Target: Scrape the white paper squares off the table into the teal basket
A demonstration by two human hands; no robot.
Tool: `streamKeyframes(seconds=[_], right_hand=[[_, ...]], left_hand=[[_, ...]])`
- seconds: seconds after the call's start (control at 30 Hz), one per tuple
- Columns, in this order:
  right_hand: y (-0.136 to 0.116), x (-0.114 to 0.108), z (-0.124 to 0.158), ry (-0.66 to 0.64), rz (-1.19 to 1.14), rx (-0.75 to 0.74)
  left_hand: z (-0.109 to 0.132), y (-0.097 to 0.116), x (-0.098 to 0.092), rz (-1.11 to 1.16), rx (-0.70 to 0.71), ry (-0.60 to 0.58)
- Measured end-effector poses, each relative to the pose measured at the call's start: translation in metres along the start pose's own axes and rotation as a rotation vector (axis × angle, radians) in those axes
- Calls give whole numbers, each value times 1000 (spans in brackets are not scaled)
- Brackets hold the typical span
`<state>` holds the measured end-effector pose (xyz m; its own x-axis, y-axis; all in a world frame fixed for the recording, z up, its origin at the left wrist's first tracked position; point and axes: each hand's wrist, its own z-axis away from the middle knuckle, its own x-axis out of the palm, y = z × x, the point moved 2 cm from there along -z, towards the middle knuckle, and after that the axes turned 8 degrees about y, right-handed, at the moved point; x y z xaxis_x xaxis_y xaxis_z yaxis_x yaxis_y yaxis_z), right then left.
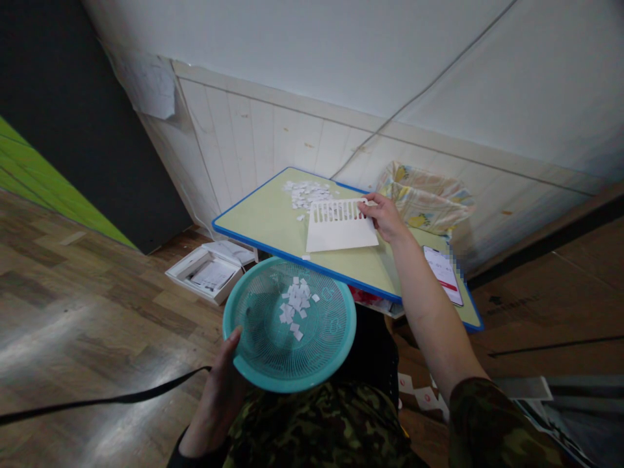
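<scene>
Head view: left hand (221, 383) grips round mesh basket (253, 377).

The left hand (220, 383) grips a teal mesh basket (292, 385) at its 7 o'clock rim, held just below the near edge of the yellow-green surface (266, 224). Small white paper pieces (294, 305) lie in the basket. The right hand (385, 218) holds a slotted white card (341, 229) at its 2 o'clock corner. A loose paper pile (307, 193) sits at the card's 11 o'clock, and a phone (443, 273) lies at the hand's 4 o'clock.
</scene>
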<state>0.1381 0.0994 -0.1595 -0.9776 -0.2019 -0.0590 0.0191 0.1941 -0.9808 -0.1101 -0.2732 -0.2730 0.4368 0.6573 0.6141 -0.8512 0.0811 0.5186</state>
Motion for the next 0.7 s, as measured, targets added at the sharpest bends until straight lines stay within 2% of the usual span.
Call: streamKeyframes(seconds=[0.27, 0.7], right_hand=[[0, 3, 3, -34, 34, 29], [1, 1, 1, -10, 34, 19]], left_hand=[[-3, 1, -2, 13, 13, 5], [-10, -5, -6, 42, 24, -10]])
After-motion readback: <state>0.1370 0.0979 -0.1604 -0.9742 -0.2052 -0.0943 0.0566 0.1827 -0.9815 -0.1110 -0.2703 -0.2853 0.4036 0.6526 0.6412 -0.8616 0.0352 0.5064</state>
